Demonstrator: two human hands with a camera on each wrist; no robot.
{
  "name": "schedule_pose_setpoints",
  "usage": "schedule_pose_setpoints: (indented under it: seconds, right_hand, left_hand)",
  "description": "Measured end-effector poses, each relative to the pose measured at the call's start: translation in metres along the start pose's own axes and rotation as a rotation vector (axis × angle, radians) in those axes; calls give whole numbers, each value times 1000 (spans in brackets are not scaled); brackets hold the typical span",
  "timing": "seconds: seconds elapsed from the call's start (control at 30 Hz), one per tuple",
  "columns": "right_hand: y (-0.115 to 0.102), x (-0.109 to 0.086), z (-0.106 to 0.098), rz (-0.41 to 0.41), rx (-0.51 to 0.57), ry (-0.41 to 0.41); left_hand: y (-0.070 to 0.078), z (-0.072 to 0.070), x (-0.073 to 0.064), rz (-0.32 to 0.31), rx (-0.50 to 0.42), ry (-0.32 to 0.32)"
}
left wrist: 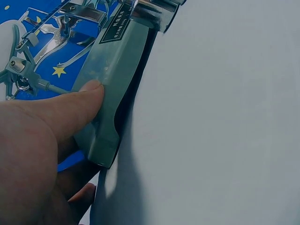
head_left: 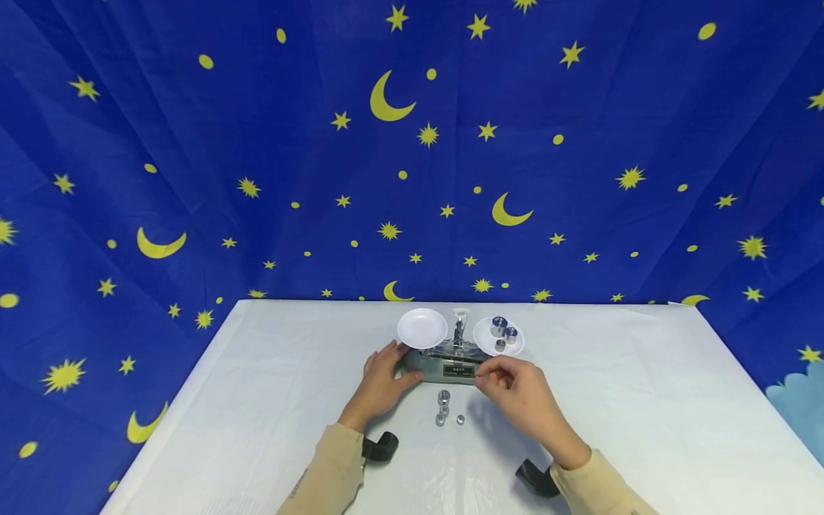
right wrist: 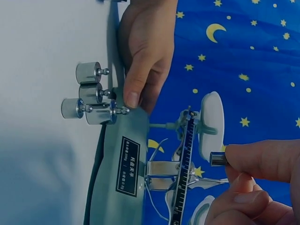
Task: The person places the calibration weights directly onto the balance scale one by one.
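Observation:
A grey-green balance scale [head_left: 428, 368] stands on the white table, its nameplate facing me. My left hand [head_left: 384, 379] holds the base's left end; in the left wrist view the thumb [left wrist: 89, 96] lies on the front face, with fingers behind. My right hand [right wrist: 258, 187] pinches a small metal weight [right wrist: 218, 159], held up near the scale's right side. On the right pan [head_left: 482, 335] sit three metal weights [head_left: 498, 326] of different sizes. Nothing lies on the left pan [head_left: 421, 327]. Several knobbed weights [head_left: 443, 395] stand on the table before the base.
The white tabletop [head_left: 644, 400] extends to both sides of the scale. A blue cloth [head_left: 309, 157] with yellow moons and stars hangs behind its far edge. Black curved pieces [head_left: 381, 448] stick out at both wrists.

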State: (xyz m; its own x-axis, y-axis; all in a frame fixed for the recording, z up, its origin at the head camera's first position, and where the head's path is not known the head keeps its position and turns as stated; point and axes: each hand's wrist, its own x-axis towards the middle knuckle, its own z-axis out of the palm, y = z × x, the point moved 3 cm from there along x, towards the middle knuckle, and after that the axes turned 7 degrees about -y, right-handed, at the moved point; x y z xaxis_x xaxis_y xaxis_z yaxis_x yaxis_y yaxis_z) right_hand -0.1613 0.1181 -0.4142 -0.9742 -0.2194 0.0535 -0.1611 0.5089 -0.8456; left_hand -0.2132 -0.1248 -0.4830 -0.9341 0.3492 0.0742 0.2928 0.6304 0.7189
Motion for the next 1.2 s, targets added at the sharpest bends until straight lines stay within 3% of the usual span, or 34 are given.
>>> schedule_pose_setpoints:
  seconds: [1.2]
  right_hand:
    - [-3,8,-12,6,42,72]
  left_hand:
    - [1,-1,0,8,-10,1]
